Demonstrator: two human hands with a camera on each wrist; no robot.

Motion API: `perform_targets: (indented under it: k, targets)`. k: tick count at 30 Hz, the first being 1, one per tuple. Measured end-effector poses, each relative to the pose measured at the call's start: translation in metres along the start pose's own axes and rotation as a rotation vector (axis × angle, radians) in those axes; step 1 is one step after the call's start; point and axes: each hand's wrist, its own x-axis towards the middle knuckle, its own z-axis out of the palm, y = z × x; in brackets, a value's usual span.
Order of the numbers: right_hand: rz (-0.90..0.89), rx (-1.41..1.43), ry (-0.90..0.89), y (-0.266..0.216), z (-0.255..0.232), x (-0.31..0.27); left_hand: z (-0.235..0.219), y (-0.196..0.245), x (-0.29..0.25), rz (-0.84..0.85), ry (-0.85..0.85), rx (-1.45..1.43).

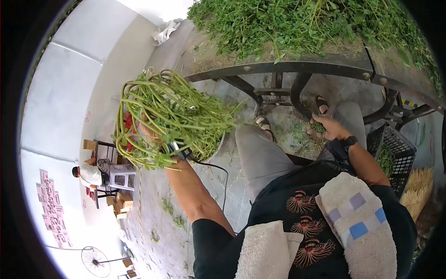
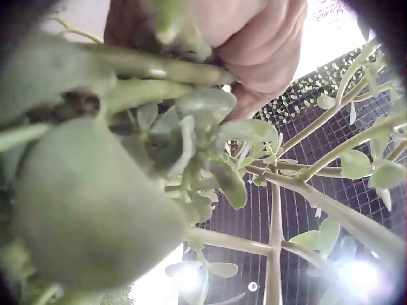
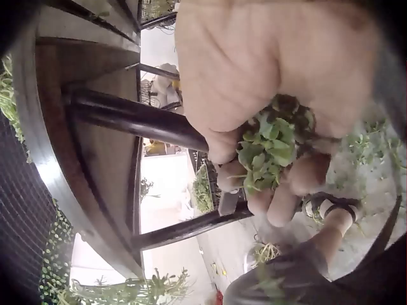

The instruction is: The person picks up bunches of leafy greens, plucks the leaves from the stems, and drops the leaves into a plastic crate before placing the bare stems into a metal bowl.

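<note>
A large bundle of green leafy stems [image 1: 172, 111] is gripped by the left hand [image 1: 147, 130], which the stems partly hide in the head view. In the left wrist view, the curled fingers of the left hand [image 2: 254, 51] wrap round thick stems, with blurred leaves [image 2: 95, 203] close to the camera. My right hand [image 1: 327, 128] is held low below the table edge, its fingers curled round a small clump of leaves [image 1: 318, 126]. The right wrist view shows that clump [image 3: 270, 149] against the palm of the right hand [image 3: 273, 76].
A heap of greens [image 1: 288, 28] covers the metal-edged table [image 1: 278, 60]. To the right stands a black crate [image 1: 397, 149] holding greens, beside a straw-coloured bundle [image 1: 418, 186]. Loose bits lie on the floor [image 1: 186, 232]. A person [image 1: 88, 174] sits far left. A cable [image 1: 225, 181] hangs from the left wrist.
</note>
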Motion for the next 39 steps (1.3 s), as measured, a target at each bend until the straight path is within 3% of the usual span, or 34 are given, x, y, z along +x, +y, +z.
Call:
perform_targets:
  k: [3, 6, 12, 15, 17, 18, 19, 21, 22, 23, 25, 27, 29, 30, 34, 36, 39]
  targets:
    - [-0.039, 0.117, -0.033, -0.001, 0.010, -0.007, -0.003, 0.008, 0.000, -0.087, -0.063, -0.035]
    - [-0.010, 0.104, 0.020, 0.003, 0.004, 0.000, -0.008, 0.007, -0.004, 0.061, -0.095, -0.090]
    - [-0.014, 0.129, -0.035, -0.002, 0.003, -0.005, 0.008, 0.007, -0.010, -0.122, -0.234, -0.104]
    - [-0.143, 0.121, -0.095, -0.026, 0.034, -0.021, 0.016, -0.001, -0.013, -0.216, -0.296, -0.220]
    - [-0.270, 0.121, -0.322, -0.058, 0.066, -0.038, 0.024, -0.012, -0.020, -0.267, -0.322, -0.286]
    - [-0.321, 0.034, -0.359, -0.075, 0.088, -0.054, 0.014, -0.026, -0.019, 0.009, -0.075, -0.091]
    - [-0.373, -0.057, -0.397, -0.093, 0.113, -0.068, 0.017, -0.031, -0.019, 0.000, -0.076, -0.098]
    - [-0.366, -0.147, -0.439, -0.109, 0.158, -0.089, 0.024, -0.036, -0.021, -0.266, -0.281, -0.248]
    - [-0.388, -0.349, -0.415, -0.118, 0.182, -0.103, 0.030, -0.042, -0.031, -0.034, -0.233, 0.136]
    - [-0.403, -0.551, -0.388, -0.122, 0.202, -0.111, 0.041, -0.044, -0.034, -0.046, -0.234, 0.132]
    - [-0.720, -0.768, -0.433, -0.114, 0.220, -0.101, 0.058, -0.048, -0.038, -0.306, -0.100, -0.306]
    - [-0.729, -0.725, -0.391, -0.098, 0.231, -0.081, 0.056, -0.057, -0.040, -0.263, -0.144, -0.263]
    - [-0.741, -0.684, -0.354, -0.090, 0.231, -0.071, 0.044, -0.062, -0.037, -0.405, -0.227, -0.467]
    - [-0.687, -0.760, -0.333, -0.092, 0.231, -0.074, 0.046, -0.064, -0.040, -0.396, -0.266, -0.485]
    - [-0.556, -0.787, -0.370, -0.083, 0.234, -0.064, 0.051, -0.074, -0.047, -0.351, -0.214, -0.296]
    - [-0.540, -0.879, -0.330, -0.083, 0.237, -0.059, 0.052, -0.082, -0.051, -0.203, -0.243, -0.245]
    - [-0.568, -0.940, -0.284, -0.078, 0.240, -0.056, 0.057, -0.090, -0.054, -0.242, -0.213, -0.261]
